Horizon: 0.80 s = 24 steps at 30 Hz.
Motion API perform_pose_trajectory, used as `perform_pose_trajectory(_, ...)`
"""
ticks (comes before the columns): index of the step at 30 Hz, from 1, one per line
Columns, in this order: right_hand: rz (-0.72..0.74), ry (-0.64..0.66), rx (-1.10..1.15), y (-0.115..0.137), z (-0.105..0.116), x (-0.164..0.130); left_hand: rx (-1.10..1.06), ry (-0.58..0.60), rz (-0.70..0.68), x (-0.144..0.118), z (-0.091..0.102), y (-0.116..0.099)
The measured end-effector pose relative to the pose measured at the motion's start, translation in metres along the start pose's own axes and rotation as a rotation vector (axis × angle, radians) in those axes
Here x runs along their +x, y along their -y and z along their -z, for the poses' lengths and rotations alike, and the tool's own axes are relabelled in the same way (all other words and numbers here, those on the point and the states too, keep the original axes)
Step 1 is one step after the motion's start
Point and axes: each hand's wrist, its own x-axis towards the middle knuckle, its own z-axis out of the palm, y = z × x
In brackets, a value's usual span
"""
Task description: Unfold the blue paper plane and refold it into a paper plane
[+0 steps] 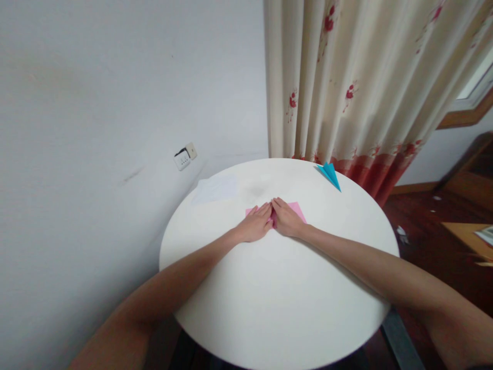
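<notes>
A pink sheet of paper [298,209] lies flat on the round white table [277,298], past its middle. My left hand [256,224] and my right hand [285,218] rest palm down on the sheet, side by side, fingertips meeting at its far edge. Most of the paper is hidden under both hands; only its left and right corners show. Neither hand grips anything; the fingers lie flat and close together.
A folded blue paper plane [330,174] sits at the table's far right edge. A white sheet [216,188] lies at the far left. Behind the table are a flowered curtain [358,82], a white wall with a socket [185,155], and wooden floor to the right.
</notes>
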Motion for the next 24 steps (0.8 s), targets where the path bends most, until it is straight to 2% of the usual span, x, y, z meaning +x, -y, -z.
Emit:
perform_pose_trajectory(4, -0.066, 0.077, -0.097, 0.0014, -0.0012, -0.0015, 0.024, -0.015, 0.043, 0.0008, -0.004, 0.0018)
perform_pose_trajectory(10, -0.008, 0.207, -0.085, 0.001, 0.0042, -0.0018, 0.036, -0.039, 0.059, -0.001, -0.0022, -0.0025)
perform_pose_trajectory(24, 0.02, 0.206, -0.113, -0.0048, 0.0029, -0.0058, 0.093, 0.011, 0.031, -0.0019, -0.0019, 0.0043)
